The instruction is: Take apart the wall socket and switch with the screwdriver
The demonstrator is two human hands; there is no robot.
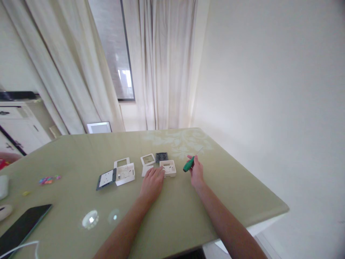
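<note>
My left hand (152,182) rests at the left side of a small white plastic wall-switch box (169,169), its fingertips closed on the near left edge. The box lies with its hollow side up. In my right hand (197,173) is a screwdriver with a green handle (188,164); its thin shaft points up and away to the right, apart from the box. A white flat plate (146,169) lies partly behind my left fingers. Beyond it are a white square frame (148,155) and a dark grey switch module (161,157).
Left of my hand sit a second white box (126,174), another white frame (117,162) and a grey-edged panel (106,178) leaning on the box. Farther left are small colourful pieces (46,180) and a black phone (24,225) with a white cable. A wall borders the table's right side.
</note>
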